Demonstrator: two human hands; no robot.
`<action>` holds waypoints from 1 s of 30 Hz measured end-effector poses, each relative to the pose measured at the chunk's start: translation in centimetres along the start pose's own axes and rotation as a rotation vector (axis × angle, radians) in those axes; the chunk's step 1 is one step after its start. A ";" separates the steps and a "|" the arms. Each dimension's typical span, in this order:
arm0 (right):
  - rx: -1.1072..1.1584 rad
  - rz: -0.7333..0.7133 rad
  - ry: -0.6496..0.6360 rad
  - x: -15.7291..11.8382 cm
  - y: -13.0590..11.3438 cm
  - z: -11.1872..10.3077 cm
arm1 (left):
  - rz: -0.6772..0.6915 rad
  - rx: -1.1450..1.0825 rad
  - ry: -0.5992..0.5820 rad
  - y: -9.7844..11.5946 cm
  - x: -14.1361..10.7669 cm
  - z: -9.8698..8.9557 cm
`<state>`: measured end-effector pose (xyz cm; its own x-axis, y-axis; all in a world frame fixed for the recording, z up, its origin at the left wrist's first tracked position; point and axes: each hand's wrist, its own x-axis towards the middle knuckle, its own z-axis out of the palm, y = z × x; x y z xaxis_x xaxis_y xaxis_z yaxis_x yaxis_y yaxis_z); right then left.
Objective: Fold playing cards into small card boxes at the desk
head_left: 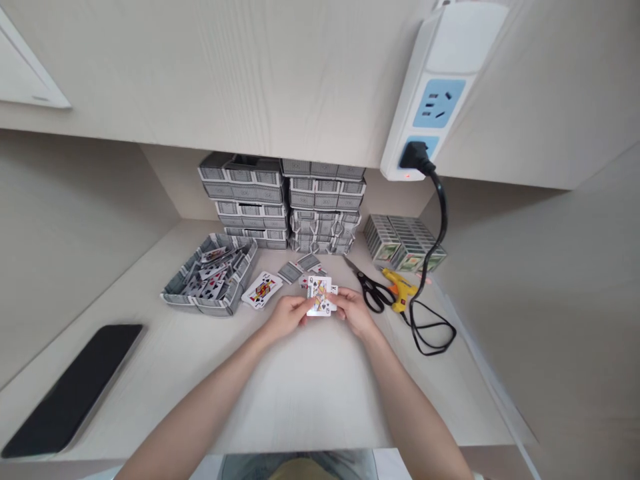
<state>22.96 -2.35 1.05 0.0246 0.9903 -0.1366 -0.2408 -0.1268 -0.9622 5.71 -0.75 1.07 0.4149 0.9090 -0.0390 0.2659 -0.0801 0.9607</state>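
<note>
Between my two hands are playing cards (319,297), face up, with a queen in front and a king peeking out at its right edge. My left hand (289,316) pinches the left side of the cards. On the right side, my right hand (353,311) grips them between thumb and fingers. Just beyond lie loose cards (291,272), some with grey backs up. To the left of my left hand rests a pile of cards (263,289) topped by a jack. A box folded from cards (200,305) holds many loose cards farther left.
Stacked card-built boxes (253,193) stand at the back, with packed card decks (403,241) to their right. Black scissors (375,293) and a yellow glue gun (403,288) lie right, its cord rising to a power strip (443,87). A black phone-like slab (75,387) lies left.
</note>
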 end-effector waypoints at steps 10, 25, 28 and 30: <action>-0.129 -0.040 -0.012 0.0 0.2 0.1 | -0.014 -0.279 0.121 -0.4 1.0 -0.3; -0.336 -0.131 -0.116 -0.2 0.0 -0.2 | 0.031 -0.209 0.183 -1.6 1.0 0.0; -0.381 -0.175 -0.079 -0.1 0.6 0.1 | 0.051 -0.199 0.157 -1.3 0.8 0.0; -0.416 -0.207 -0.054 -0.1 1.0 0.3 | 0.063 -0.165 0.138 -0.9 0.6 0.0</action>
<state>22.44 -2.61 0.15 -0.0220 0.9973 0.0699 0.1735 0.0727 -0.9821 5.73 -0.13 0.18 0.3001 0.9526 0.0493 0.0931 -0.0806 0.9924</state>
